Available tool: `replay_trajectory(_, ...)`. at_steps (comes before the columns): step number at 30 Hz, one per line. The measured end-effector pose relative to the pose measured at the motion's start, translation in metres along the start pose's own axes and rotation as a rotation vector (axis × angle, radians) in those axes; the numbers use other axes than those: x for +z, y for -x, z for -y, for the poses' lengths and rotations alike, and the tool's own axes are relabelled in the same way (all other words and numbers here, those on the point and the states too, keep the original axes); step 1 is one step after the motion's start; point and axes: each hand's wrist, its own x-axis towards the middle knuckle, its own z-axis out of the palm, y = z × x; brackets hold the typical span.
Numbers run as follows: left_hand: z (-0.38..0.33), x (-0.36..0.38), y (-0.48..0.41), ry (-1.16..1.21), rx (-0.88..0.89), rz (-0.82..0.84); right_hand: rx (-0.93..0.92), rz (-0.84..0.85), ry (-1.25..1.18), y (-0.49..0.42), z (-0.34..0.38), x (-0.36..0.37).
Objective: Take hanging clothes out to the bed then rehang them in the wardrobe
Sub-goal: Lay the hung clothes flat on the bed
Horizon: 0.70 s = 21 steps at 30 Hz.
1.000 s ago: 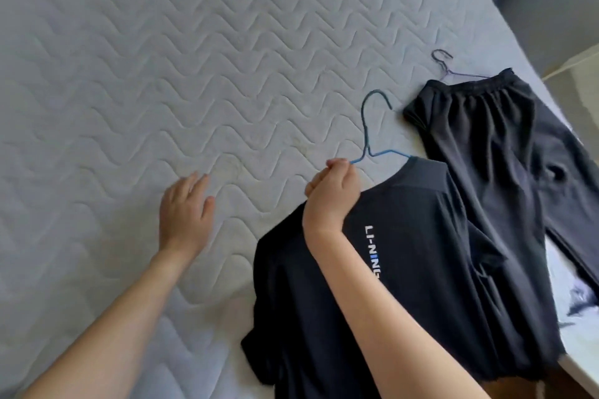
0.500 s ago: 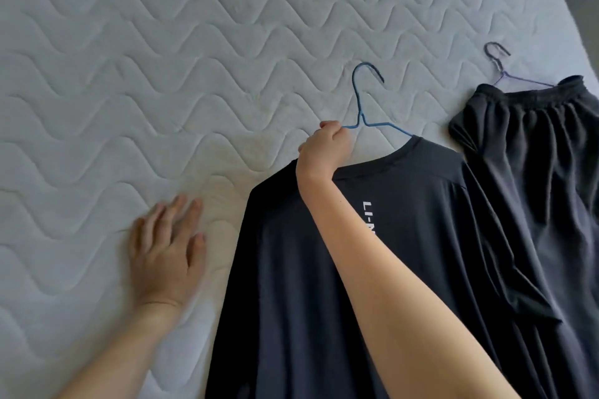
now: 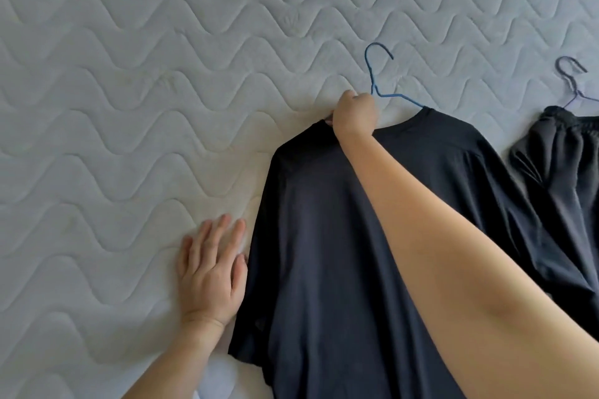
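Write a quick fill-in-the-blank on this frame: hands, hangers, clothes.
1. The right hand grips the dark T-shirt at its ____.
2. The T-shirt's hanger is ____ in colour.
3. The left hand lies ____ on the mattress.
4. The dark trousers lie to the T-shirt's ____.

Missing: collar; blue; flat; right

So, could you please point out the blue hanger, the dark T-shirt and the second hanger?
blue hanger [image 3: 372, 74]: head view, on its neck.
dark T-shirt [image 3: 317, 236]: head view, on its body.
second hanger [image 3: 567, 74]: head view, on its hook.
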Motion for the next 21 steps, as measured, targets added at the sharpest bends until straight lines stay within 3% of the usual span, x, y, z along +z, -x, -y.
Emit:
replay_trajectory(7, 0.000, 0.001, 0.001, 0.008, 0.001, 0.024, -0.250, -0.007, 0.650, -0.005, -0.010, -0.004)
replay_trajectory(10, 0.001, 0.001, 0.002, 0.020, 0.008, 0.009, -0.339, 0.018, 0.764, -0.002, -0.013, -0.006)
replay_trajectory(13, -0.001, -0.003, 0.003, 0.021, -0.017, 0.023, -0.380, -0.013, 0.567, 0.010, -0.021, -0.014)
replay_trajectory(17, -0.006, -0.029, -0.006, 0.103, -0.089, 0.208, -0.298, 0.099, -0.028, 0.087, -0.030, -0.043)
replay_trajectory(19, -0.008, -0.058, -0.014, 0.328, -0.187, 0.331, -0.275, 0.163, -0.232, 0.142, -0.038, -0.068)
replay_trajectory(21, -0.017, -0.113, -0.020, 0.659, -0.409, 0.392, -0.290, 0.232, -0.314, 0.199, -0.041, -0.098)
